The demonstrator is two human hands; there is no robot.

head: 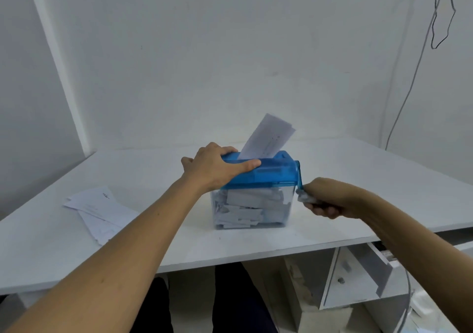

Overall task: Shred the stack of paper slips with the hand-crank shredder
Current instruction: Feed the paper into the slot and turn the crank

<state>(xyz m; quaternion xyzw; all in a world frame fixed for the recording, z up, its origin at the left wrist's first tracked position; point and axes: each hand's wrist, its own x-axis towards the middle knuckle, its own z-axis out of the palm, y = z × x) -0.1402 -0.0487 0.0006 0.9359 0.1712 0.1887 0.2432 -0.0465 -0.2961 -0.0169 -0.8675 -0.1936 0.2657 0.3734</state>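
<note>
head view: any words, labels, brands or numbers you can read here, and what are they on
Nothing is legible.
slip standing in the blue shredder: faint print, too blurred to read.
paper stack on the table: small dark print, too blurred to read.
blue shredder itself: no label shows.

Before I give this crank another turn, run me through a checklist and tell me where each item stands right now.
1. Shredder steadied: the left hand holds the blue lid. Ok.
2. Crank gripped: the right hand grips the crank. Ok.
3. Paper fed: the paper slip stands tilted in the slot. Ok.
4. Holding hand clear of the slot: it lies close beside the slip. Cannot tell.
5. Room in the clear bin: shreds reach near the lid. Not ok.
6. More to shred: spare slips lie on the table. Ok.
</note>
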